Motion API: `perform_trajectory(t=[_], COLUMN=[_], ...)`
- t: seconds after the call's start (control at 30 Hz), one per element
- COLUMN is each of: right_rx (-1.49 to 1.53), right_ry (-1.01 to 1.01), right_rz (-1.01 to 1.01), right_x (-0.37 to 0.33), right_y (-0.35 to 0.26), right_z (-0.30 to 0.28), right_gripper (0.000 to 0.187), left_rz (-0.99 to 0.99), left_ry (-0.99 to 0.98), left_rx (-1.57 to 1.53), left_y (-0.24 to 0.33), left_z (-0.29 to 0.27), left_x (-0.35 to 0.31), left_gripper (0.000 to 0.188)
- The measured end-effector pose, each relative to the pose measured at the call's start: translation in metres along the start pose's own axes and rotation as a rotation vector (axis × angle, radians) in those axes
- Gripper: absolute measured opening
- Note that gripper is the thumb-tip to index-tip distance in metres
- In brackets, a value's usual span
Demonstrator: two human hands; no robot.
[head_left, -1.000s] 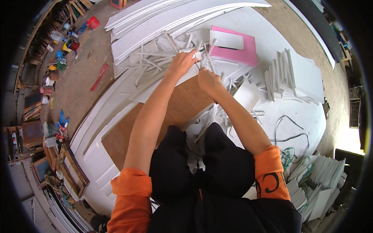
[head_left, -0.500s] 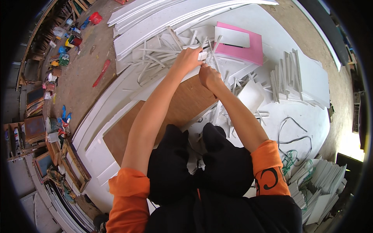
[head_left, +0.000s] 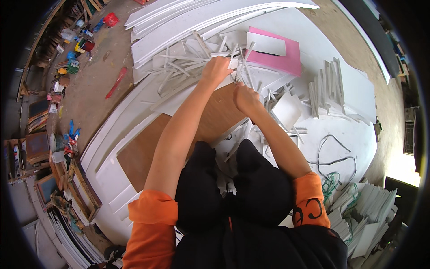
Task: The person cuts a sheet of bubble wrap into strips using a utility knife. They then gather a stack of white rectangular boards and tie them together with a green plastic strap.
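Observation:
My left hand is closed at the far edge of a brown board, its fingers pinching a small white piece. Just to the right and nearer to me is my right hand, in a fist around something slim that is mostly hidden. A thin tip seems to show between the two hands, too small to name. Beyond and around both hands lies a heap of white offcut strips. A white sheet partly covers the brown board's far edge, under my left forearm.
A pink sheet with a white panel lies beyond the heap. White boards stand stacked at the right, near a dark cord. Long white panels lie at the far side. More white pieces are piled at lower right.
My right hand has moved slightly nearer to me and to the right, away from my left hand. My left hand stays almost in place with the white piece.

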State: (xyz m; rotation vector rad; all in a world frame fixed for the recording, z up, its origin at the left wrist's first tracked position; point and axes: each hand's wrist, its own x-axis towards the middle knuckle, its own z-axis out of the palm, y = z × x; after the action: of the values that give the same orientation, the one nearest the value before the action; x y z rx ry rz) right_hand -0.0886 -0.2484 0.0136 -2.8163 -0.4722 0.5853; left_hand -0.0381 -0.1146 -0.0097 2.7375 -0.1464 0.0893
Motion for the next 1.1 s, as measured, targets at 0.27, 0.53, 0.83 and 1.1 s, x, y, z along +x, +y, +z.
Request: perform_trajectory(t=[0.27,0.53,0.83,1.1], right_rx=[-0.065,-0.088,-0.172,-0.072], right_ry=[-0.015,-0.082,-0.216,-0.095], right_rz=[0.03,0.043,0.072,0.074], right_x=[0.014,0.042,0.069,0.047], right_y=[-0.003,-0.006,-0.015,-0.003], right_z=[0.001,0.005,0.006,0.014], right_gripper=[0.023,0.037,0.043,0.037], left_rz=[0.116,0.053,-0.025,0.073], left_ry=[-0.001,-0.016,-0.046,-0.008], left_rx=[-0.008,-0.063,-0.097,0.001], left_y=[-0.017,-0.02,-0.011,-0.005], left_z=[0.001,-0.008,-0.012,-0.007], left_x=[0.013,0.018,0.014,0.008], left_gripper=[0.026,0.022,0.031,0.041])
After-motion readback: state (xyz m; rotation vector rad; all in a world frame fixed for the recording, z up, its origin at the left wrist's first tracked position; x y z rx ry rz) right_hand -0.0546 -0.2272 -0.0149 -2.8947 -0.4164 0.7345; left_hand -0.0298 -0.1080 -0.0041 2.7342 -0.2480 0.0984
